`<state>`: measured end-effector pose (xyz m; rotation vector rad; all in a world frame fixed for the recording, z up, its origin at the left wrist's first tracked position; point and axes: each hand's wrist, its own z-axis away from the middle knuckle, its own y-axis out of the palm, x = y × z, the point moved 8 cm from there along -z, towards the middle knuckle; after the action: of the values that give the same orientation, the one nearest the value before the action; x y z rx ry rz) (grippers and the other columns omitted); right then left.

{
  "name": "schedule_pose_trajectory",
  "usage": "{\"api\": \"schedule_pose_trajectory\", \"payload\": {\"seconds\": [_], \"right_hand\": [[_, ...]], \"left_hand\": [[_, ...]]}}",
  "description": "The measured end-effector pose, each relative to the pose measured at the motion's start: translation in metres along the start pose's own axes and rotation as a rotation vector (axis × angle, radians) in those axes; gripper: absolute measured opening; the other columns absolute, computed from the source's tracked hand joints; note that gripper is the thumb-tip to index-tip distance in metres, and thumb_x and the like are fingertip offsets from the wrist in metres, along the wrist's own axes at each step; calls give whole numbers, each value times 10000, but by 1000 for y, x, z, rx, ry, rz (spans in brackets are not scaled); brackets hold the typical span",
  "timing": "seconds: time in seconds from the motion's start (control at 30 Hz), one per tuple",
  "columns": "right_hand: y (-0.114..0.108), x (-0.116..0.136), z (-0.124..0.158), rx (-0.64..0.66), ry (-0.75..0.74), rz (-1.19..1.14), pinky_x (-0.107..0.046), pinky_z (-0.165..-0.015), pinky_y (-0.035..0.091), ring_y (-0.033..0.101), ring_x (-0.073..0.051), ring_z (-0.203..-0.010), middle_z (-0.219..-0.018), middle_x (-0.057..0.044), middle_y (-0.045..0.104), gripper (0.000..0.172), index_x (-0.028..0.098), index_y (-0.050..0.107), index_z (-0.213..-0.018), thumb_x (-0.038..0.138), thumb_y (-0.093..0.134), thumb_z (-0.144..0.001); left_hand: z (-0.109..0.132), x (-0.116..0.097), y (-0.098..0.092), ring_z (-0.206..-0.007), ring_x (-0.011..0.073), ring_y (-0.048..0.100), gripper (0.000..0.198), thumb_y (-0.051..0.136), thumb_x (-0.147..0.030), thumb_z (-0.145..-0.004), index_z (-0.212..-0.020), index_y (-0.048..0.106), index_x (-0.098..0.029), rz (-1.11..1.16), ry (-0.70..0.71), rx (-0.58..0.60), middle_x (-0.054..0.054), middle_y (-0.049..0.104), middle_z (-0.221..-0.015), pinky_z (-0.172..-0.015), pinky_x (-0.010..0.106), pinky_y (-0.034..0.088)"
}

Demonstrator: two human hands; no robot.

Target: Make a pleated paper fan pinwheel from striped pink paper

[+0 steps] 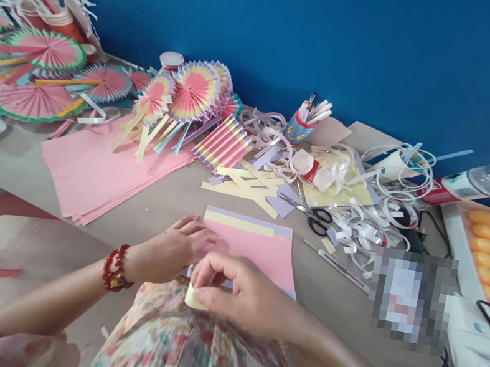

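A pink paper sheet (pixel 247 248) lies on the table edge in front of me, with lilac and pale yellow strips along its far border. My left hand (pixel 174 248) rests at the sheet's left side, fingers stretched out and nothing held. Close beside it, my right hand (pixel 233 289) pinches a pale yellow paper strip (pixel 196 299) that curls down by the near edge. The strip's other end is hidden behind the fingers. Beyond the sheet lie loose yellow strips (pixel 243 191) and black-handled scissors (pixel 315 216).
A stack of pink paper (pixel 99 173) and several paper rosettes (pixel 195 91) lie to the left. A pen cup (pixel 299 128) stands against the blue wall. On the right are a utility knife (pixel 343 270), tangled white ribbon (pixel 367 230), a plastic bottle (pixel 487 179) and a white machine (pixel 480 358).
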<state>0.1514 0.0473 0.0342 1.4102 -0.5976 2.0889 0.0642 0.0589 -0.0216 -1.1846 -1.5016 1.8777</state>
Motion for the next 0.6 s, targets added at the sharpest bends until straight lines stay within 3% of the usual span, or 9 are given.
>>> {"api": "schedule_pose_trajectory", "payload": {"seconds": [0.2, 0.3, 0.43, 0.6], "right_hand": [[-35, 8, 0, -186, 27, 190, -233, -651, 414, 554, -127, -741, -810, 27, 615, 45, 210, 569, -807, 216, 555, -849], [-50, 2, 13, -238, 50, 280, -242, -659, 406, 547, -131, -738, -796, 32, 608, 65, 215, 555, -786, 224, 547, -850], [-64, -32, 31, -281, 135, 223, -243, -652, 407, 541, -131, -727, -784, 30, 582, 106, 211, 539, -782, 267, 538, -872], [-72, -74, 40, -318, 178, 174, -250, -663, 403, 538, -139, -736, -772, 30, 569, 150, 208, 531, -781, 322, 566, -871]], "left_hand": [[-1, 1, 0, -1201, 280, 446, 472, 557, -69, -789, -1201, 602, -295, 0, 7, 44, 44, 528, -1306, -1154, 501, 246], [0, 2, -1, -1227, 279, 432, 531, 531, -65, -808, -1268, 564, -329, 51, 10, 58, 38, 509, -1337, -1160, 526, 229], [4, 3, -3, -1236, 251, 431, 626, 483, -34, -814, -1362, 479, -335, 142, 5, 35, 24, 510, -1362, -1182, 529, 185], [8, 0, -1, -1253, 255, 433, 403, 477, -205, -935, -1329, 504, -284, 191, -9, -13, 56, 526, -1358, -1194, 546, 149]]}}
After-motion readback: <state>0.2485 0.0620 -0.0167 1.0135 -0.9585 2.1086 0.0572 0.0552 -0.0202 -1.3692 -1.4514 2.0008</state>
